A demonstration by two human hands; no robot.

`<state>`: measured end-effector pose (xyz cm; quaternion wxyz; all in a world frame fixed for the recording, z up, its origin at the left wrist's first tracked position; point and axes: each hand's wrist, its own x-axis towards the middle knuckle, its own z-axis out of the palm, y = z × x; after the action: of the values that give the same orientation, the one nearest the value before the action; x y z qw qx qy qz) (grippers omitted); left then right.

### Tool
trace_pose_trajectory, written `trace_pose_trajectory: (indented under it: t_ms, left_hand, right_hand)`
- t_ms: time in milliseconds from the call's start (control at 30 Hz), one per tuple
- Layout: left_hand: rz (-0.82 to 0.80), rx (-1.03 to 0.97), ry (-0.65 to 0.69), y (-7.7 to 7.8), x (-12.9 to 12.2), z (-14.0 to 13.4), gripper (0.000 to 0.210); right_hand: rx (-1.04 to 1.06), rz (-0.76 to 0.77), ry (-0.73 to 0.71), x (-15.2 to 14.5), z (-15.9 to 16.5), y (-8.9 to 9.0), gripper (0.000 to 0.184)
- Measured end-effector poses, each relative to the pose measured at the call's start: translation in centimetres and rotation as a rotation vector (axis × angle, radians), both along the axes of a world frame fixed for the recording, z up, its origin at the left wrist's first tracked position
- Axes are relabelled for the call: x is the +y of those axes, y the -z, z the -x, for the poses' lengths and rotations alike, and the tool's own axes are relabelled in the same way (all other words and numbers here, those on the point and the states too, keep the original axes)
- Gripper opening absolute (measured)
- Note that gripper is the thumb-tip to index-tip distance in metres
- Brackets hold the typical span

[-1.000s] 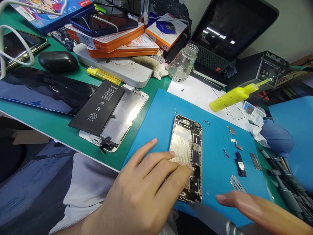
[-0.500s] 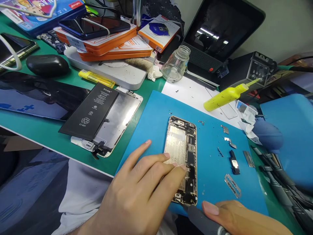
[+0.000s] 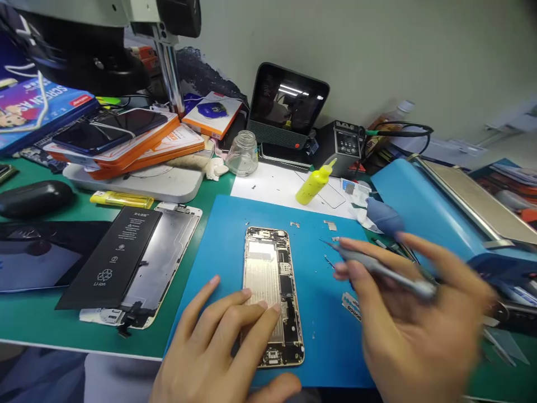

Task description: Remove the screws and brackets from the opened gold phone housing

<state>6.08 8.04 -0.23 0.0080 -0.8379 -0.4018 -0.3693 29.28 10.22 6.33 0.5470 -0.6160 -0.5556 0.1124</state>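
An opened phone housing (image 3: 263, 273) lies on the blue mat (image 3: 218, 240), its metal back and circuit board exposed. My left hand (image 3: 222, 341) rests over its lower left part, fingers stretched out and fingertips touching the metal. To the right, my right hand (image 3: 423, 336) is raised and grips a thin grey screwdriver (image 3: 373, 266), blurred by motion. Its fine tip points left, away from the phone. Small metal parts (image 3: 330, 225) lie on the mat beyond the tip. A razor blade (image 3: 351, 306) is partly hidden behind my right hand.
On the left, a black battery (image 3: 113, 257) lies across a detached screen (image 3: 168, 263). A yellow bottle (image 3: 314, 184) and glass jar (image 3: 243, 154) stand behind the mat. Orange boxes (image 3: 121, 159) are stacked at back left, under a microscope (image 3: 84, 56). A blue machine (image 3: 436, 218) stands right.
My right hand has lifted the screwdriver off the phone's bottom edge and moved it up and right. My left hand stays on the phone. The head view has tilted up.
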Motion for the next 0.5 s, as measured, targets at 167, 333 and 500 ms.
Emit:
trace_pose_trajectory:
  t_ms: [167, 333, 500]
  left_hand:
    - [0.032, -0.031, 0.022, 0.1, 0.1, 0.6, 0.032]
    - [0.006, -0.015, 0.047, 0.3, 0.3, 1.1, 0.031]
    - [-0.032, 0.026, 0.073, 0.6, 0.3, 1.6, 0.036]
  right_hand:
    - [-0.067, 0.128, -0.194, 2.0, -0.6, 1.0, 0.021]
    - [-0.055, 0.158, -0.252, 2.0, -0.8, 1.4, 0.019]
    - [0.112, 0.065, -0.183, 1.5, -0.5, 0.7, 0.027]
